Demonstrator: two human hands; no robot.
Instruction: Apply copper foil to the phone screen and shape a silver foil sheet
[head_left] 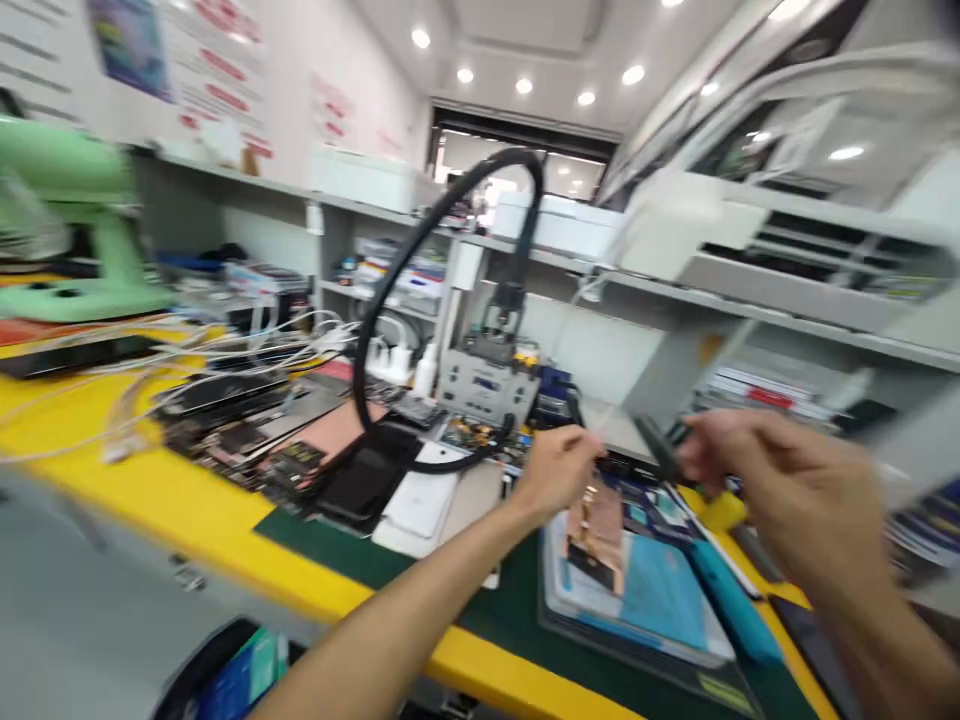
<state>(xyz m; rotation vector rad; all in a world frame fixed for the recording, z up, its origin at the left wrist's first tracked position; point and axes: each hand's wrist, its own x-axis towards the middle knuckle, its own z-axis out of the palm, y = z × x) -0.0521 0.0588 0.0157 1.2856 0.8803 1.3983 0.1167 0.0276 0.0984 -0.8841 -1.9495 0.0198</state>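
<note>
My left hand (559,468) is closed in a pinch over the mat, and a faint pale sliver shows at its fingertips, too blurred to name. Directly below those fingers is a copper-coloured phone part (604,535) with a flex cable along it; whether the hand touches it I cannot tell. That part overlaps a blue pad (664,590) on a clear-edged tray (551,585). On the right, my right hand (802,500) is raised and closed around a dark, slim tool (656,447) pointing left, blurred by motion.
A black cable loop (364,350) arches from a grey control box (484,388). Several phones and phone parts (367,475) lie left on the yellow bench (225,510). White cables (247,350) tangle behind them. A green stand mixer-like machine (112,230) stands far left. Shelves (787,320) run behind.
</note>
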